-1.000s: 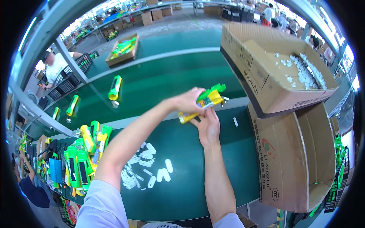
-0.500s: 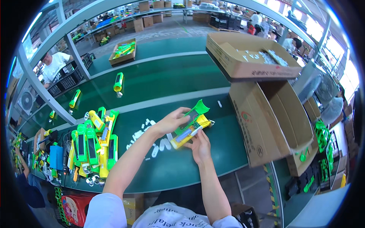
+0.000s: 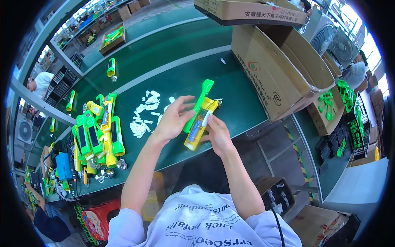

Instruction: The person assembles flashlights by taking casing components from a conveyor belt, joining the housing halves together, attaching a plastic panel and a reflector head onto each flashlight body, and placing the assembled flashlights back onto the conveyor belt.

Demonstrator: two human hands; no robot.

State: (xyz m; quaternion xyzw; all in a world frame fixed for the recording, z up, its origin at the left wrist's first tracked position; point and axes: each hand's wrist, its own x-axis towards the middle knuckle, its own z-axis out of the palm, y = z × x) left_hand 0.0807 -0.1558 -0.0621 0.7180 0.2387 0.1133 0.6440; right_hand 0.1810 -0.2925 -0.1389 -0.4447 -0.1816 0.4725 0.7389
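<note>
My left hand (image 3: 177,119) grips a green cover (image 3: 203,96), seen nearly edge-on beside an opened yellow flashlight housing (image 3: 191,143). Inside the housing lie a blue cylindrical battery (image 3: 195,130) and a circuit board, partly hidden by my fingers. Closed around the housing's right side is my right hand (image 3: 219,133), its thumb against a small white plastic piece (image 3: 207,117) at the housing's edge. A clear, shiny lamp end (image 3: 219,101) sticks out at the far end. Left of my hands, white plastic pieces (image 3: 140,128) lie scattered on the green bench.
A pile of green and yellow flashlights (image 3: 96,138) lies at the left, near a blue box-shaped device (image 3: 62,165). A large open carton (image 3: 267,78) stands at the right, below another carton (image 3: 251,12). Flashlights (image 3: 111,68) rest on the green strip beyond the rail.
The view has tilted down and turned. The green cover, formerly showing its broad face, is now turned nearly edge-on along the housing. Both hands keep their hold.
</note>
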